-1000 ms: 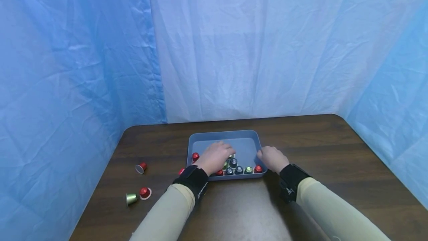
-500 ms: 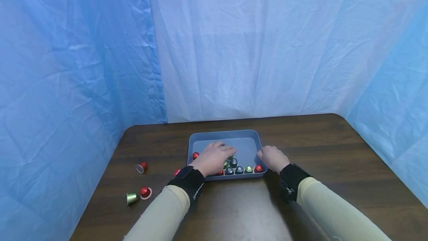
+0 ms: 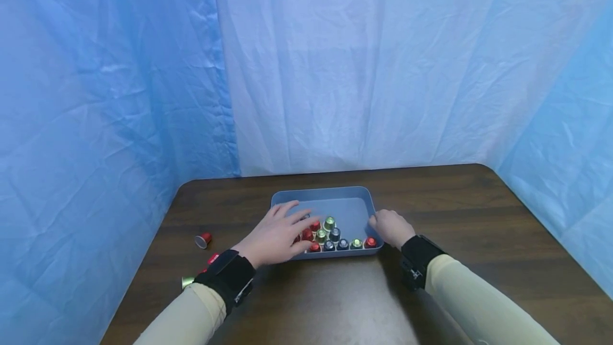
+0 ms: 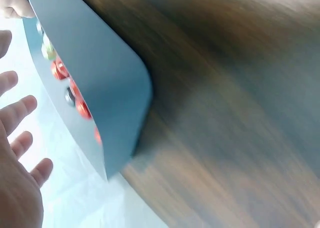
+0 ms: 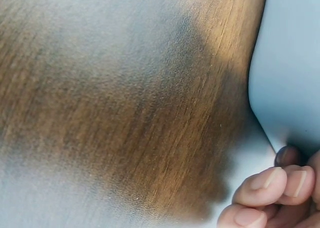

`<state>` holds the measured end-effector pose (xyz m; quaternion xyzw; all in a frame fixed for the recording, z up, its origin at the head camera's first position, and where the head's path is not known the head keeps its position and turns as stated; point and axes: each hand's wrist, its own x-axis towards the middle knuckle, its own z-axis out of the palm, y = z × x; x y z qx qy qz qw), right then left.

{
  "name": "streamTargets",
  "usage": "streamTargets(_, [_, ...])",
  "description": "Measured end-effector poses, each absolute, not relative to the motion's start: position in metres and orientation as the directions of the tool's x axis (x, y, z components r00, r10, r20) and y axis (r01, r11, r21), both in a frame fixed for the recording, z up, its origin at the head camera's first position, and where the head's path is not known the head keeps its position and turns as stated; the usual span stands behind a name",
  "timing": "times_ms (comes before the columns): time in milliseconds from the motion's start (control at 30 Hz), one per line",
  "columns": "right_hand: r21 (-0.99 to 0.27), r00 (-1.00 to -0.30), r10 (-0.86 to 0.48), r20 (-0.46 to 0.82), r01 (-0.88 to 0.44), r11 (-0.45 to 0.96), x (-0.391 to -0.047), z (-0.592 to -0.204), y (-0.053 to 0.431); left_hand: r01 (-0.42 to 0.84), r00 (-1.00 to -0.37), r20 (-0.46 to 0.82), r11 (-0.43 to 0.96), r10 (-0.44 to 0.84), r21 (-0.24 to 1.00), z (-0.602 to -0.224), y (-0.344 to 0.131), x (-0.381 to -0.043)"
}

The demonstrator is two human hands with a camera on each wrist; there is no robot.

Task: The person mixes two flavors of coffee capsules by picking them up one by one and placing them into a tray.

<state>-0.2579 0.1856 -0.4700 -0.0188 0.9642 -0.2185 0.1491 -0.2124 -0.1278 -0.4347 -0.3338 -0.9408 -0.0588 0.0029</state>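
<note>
- Blue sheeting (image 3: 119, 95) hangs on every side, crumpled, around a dark wooden table (image 3: 479, 212) with rounded far corners.
- Farthest left on that table, a loose red capsule (image 3: 203, 239) lies on its side, well apart from the tray. Nearer the left sleeve a green capsule (image 3: 187, 282) and another red one (image 3: 213, 257) peek out, partly hidden by the black wrist strap.
- Next comes the left hand (image 3: 274, 236), which has drawn back: a second ago it covered the capsules inside the tray, and now it sits at the tray's left edge with fingers spread and straight, holding nothing. The left wrist view shows the same splayed fingers (image 4: 20, 107) beside the tray wall.
- With the hand away, the stacked capsules (image 3: 330, 236) show plainly: red, green and dark ones packed in a triangle against the near wall of the grey-blue tray (image 3: 349, 196). The pile stands without support, so I would judge that the last capsule has been placed and let go.
- On the right, the right hand (image 3: 390, 227) has not moved; its curled fingers (image 5: 265, 183) pinch the tray's right near corner, steadying it.
- Three capsules remain outside the tray, so the gathering looks unfinished.
</note>
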Motion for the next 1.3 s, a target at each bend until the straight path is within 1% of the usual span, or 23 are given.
streamTargets(133, [-0.427,-0.954,-0.098,-0.283,0.034,0.904,-0.259,-0.469,0.186,0.594,-0.804,0.030,0.798,0.594,0.103,-0.433,-0.151,-0.205])
streamTargets(333, [-0.429,-0.954,-0.090,-0.287,0.043,0.902,-0.259,-0.469,0.187,0.524,-0.850,0.011,0.842,0.527,0.131,-0.430,-0.183,-0.192])
streamTargets(567, [-0.438,-0.959,-0.105,-0.264,0.023,0.899,-0.259,-0.470,0.186,0.471,-0.881,0.016,0.873,0.473,0.127,-0.429,-0.219,-0.175])
streamTargets(633, [-0.440,-0.959,-0.106,-0.264,0.022,0.898,-0.259,-0.470,0.186,0.445,-0.894,0.001,0.887,0.449,0.125,-0.430,-0.228,-0.172])
streamTargets(767, [-0.441,-0.958,-0.106,-0.265,0.022,0.897,-0.260,-0.471,0.187,0.379,-0.919,-0.070,0.917,0.389,0.128,-0.431,-0.242,-0.167])
streamTargets(867, [-0.440,-0.958,-0.105,-0.268,0.025,0.897,-0.260,-0.470,0.186,0.346,-0.926,-0.120,0.931,0.358,0.112,-0.431,-0.249,-0.164])
streamTargets(1100, [-0.437,-0.959,-0.110,-0.262,0.017,0.899,-0.258,-0.469,0.186,0.321,-0.923,-0.193,0.943,0.332,0.090,-0.429,-0.260,-0.156])
streamTargets(1300, [-0.434,-0.957,-0.118,-0.263,0.009,0.901,-0.257,-0.467,0.185,0.282,-0.907,-0.284,0.949,0.312,0.143,-0.435,-0.265,-0.156])
